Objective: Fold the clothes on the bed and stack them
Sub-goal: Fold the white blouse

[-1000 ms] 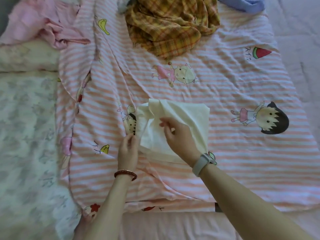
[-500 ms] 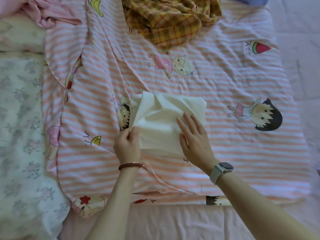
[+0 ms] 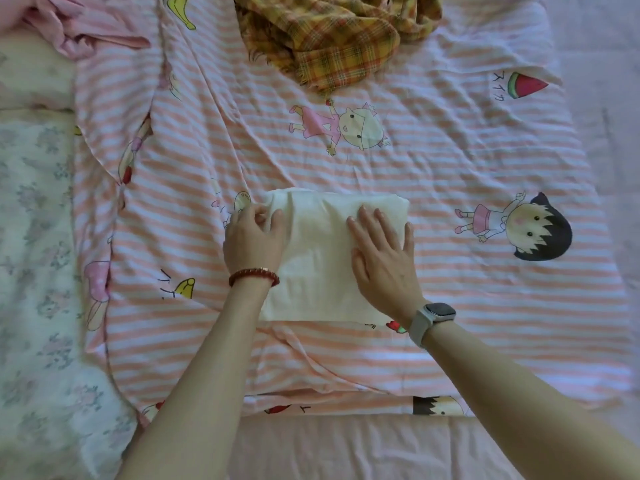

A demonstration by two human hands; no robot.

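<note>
A cream-white folded garment (image 3: 318,261) lies as a flat rectangle in the middle of the pink-striped cartoon sheet (image 3: 467,174). My right hand (image 3: 382,259) presses flat on its right half with fingers straight and spread. My left hand (image 3: 252,240) rests on the garment's left edge, its fingers bent over the upper left corner; whether they pinch the cloth is unclear. A crumpled yellow plaid garment (image 3: 343,36) lies at the top centre, apart from both hands.
A rumpled pink garment (image 3: 79,32) sits at the top left. A pale floral quilt (image 3: 38,271) runs down the left side. Plain pink bedding (image 3: 346,445) lies along the near edge and the right side.
The raised left part of the cream garment has been laid down flat. My right hand spread flat and slid onto its right half; my left hand moved up to the upper left corner.
</note>
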